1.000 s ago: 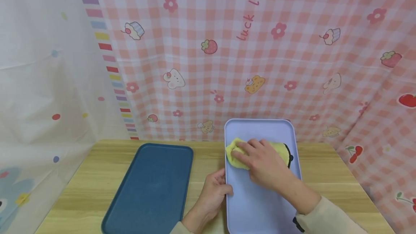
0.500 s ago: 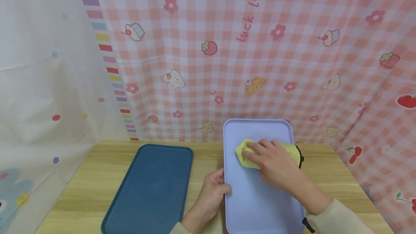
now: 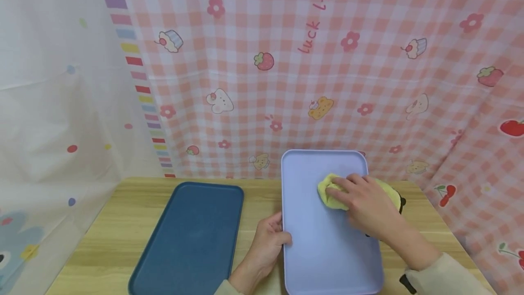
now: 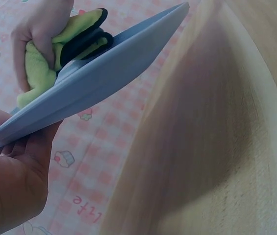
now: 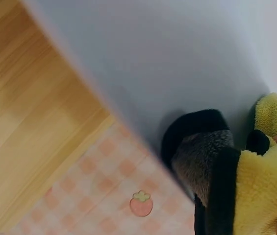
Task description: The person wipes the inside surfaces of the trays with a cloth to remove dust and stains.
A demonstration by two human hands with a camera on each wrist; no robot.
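Note:
My left hand (image 3: pixel 265 246) grips the left rim of a lavender tray (image 3: pixel 323 240), thumb over the edge and fingers behind it. The left wrist view shows the tray tilted up off the table. In my right hand (image 3: pixel 366 204) is a bunched yellow cloth (image 3: pixel 331 192) with black edging, pressed against the tray's face near the right rim. Part of the cloth hangs past that rim. A grey underside of the cloth (image 5: pixel 199 156) shows in the right wrist view, where the right hand is mostly cut off.
A dark blue tray (image 3: pixel 192 236) lies flat on the wooden table (image 3: pixel 102 236), left of the lavender one. Behind the table hangs a pink checked curtain (image 3: pixel 245 90), with a white dotted curtain (image 3: pixel 49 104) at the left.
The right hand has slid the yellow cloth rightward across the lavender tray, from its left rim toward its right rim. The left hand keeps its hold with hardly any motion.

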